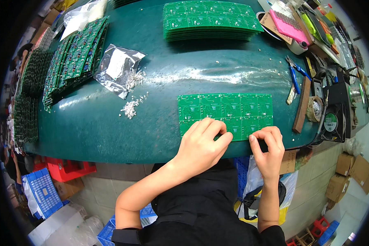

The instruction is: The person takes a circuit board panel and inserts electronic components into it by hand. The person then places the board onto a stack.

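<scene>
A green circuit board panel [225,107], divided into several repeated sections, lies flat near the table's front edge. My left hand [203,141] rests over its lower left part, fingers curled in and thumb close to the index finger; whatever they hold is hidden. At the board's lower right edge, my right hand [269,149] is closed in a pinch, thumb and index tips together by a tiny pale spot too small to name. To the left, small white parts [130,108] lie in a loose pile beside an open clear plastic bag [118,67].
A stack of green panels [211,20] stands at the back. Populated boards [76,55] lean in rows at the left. Blue-handled pliers [295,78], a wooden bar [302,104], a solder spool [356,94] and a black fan [333,122] crowd the right side.
</scene>
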Tool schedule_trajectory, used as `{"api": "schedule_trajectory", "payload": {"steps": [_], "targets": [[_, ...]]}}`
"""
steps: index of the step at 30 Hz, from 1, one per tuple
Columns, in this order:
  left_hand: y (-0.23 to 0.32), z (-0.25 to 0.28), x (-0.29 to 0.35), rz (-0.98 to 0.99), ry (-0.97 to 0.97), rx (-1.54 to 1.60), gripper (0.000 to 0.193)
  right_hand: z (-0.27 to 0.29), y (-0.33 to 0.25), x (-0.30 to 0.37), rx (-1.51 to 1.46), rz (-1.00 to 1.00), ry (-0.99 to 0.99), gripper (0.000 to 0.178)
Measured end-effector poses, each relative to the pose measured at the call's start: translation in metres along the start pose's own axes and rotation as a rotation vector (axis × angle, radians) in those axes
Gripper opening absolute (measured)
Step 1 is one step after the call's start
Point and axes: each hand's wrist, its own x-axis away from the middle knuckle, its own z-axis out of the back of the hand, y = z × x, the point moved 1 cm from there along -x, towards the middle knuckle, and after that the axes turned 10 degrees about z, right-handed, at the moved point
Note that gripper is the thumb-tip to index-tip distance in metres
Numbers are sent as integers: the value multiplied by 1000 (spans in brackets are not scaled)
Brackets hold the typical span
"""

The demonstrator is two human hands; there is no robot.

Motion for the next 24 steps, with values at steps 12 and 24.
{"api": "schedule_trajectory", "payload": {"steps": [12, 24], "targets": [[2, -5, 3, 4, 9, -75, 16, -7, -7, 6, 130, 112, 14, 17], [3, 1, 3, 4, -26, -61, 16, 1, -8, 7, 6, 24, -14, 17]]}}
